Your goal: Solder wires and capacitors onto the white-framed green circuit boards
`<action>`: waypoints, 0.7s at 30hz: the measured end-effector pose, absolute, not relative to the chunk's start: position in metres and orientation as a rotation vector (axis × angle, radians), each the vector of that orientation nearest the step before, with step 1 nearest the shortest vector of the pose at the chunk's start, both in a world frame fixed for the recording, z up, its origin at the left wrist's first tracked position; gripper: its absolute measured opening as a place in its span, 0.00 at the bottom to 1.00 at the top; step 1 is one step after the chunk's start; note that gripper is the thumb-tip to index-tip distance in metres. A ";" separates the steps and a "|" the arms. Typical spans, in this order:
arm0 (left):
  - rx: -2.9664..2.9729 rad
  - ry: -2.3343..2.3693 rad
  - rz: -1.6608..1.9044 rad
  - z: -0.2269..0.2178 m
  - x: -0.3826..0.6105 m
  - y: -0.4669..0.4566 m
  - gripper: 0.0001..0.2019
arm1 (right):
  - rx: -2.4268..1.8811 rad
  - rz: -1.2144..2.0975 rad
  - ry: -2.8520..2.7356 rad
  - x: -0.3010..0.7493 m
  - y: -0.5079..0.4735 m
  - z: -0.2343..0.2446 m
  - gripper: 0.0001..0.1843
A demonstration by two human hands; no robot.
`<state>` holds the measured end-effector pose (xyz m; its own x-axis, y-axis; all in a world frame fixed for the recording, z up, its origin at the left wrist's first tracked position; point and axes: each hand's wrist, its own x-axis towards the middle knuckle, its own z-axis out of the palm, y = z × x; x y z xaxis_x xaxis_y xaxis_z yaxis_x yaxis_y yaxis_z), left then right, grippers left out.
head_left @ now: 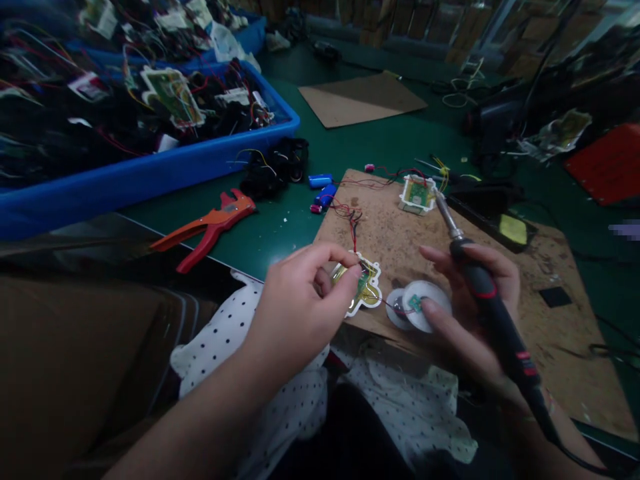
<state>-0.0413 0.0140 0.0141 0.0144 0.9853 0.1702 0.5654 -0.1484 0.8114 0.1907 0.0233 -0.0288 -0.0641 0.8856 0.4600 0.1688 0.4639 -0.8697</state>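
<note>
1. The left hand (300,300) reaches in from the left, thumb and forefinger brought almost together above the irregular white-rimmed circuit board housing (371,293); whether a wire is pinched between them is hidden.
2. That housing lies at the near edge of the brown work board (385,233), just beyond the left fingertips, which cover part of its upper left side. Yellow wires cross it, and red and black leads (355,230) run up from its top.
3. The right hand (463,337) has the soldering iron (483,287) in its grasp, the handle slanting across the partly curled fingers. The thumb stretches left to a white disc (423,290), its tip at the small green circuit board (415,304) there.
4. The disc sits right of the white-rimmed housing, with a dark red lead between them.
5. The iron's metal tip points up and left, beside a second, squarer circuit board housing (418,193); contact cannot be told.
6. Two blue cylindrical cells (321,181) are near the work board's upper left corner. Farther left on the green bench (280,230) lies an orange-and-red wire stripper (215,225), below a heaped blue bin (150,170).
</note>
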 end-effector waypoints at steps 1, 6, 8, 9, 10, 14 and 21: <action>1.776 1.557 0.973 0.013 -0.044 0.016 0.03 | -0.948 0.796 -1.566 0.190 0.023 -0.028 0.41; 1.830 1.461 0.811 0.007 -0.047 0.021 0.04 | -0.987 0.849 -1.534 0.187 0.021 -0.025 0.43; 1.806 1.449 0.783 0.005 -0.045 0.022 0.04 | -0.989 0.851 -1.520 0.185 0.021 -0.024 0.44; 1.797 1.436 0.784 0.004 -0.044 0.022 0.04 | -0.987 0.851 -1.517 0.185 0.021 -0.024 0.44; 1.797 1.425 0.791 0.004 -0.042 0.022 0.05 | -0.983 0.846 -1.513 0.185 0.022 -0.024 0.44; 1.854 1.419 0.828 -0.001 -0.040 0.022 0.08 | -0.971 0.843 -1.504 0.184 0.022 -0.025 0.47; 1.847 1.563 0.774 0.002 -0.045 0.019 0.06 | -0.973 0.857 -1.501 0.187 0.021 -0.023 0.46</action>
